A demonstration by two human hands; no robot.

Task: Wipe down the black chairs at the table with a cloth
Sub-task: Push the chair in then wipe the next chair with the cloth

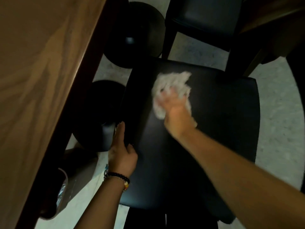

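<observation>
Nearest, left hand (121,151) grips the chair seat's (214,146) left edge, steadying it. Farther out, right hand (175,108) clutches the crumpled white cloth (171,83) against the seat's far middle; unwiped seat likely lies nearer, toward the person.

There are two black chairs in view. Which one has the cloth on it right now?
The near black padded chair, directly below the camera: the right hand presses the white crumpled cloth on its seat. The far black chair is bare.
</observation>
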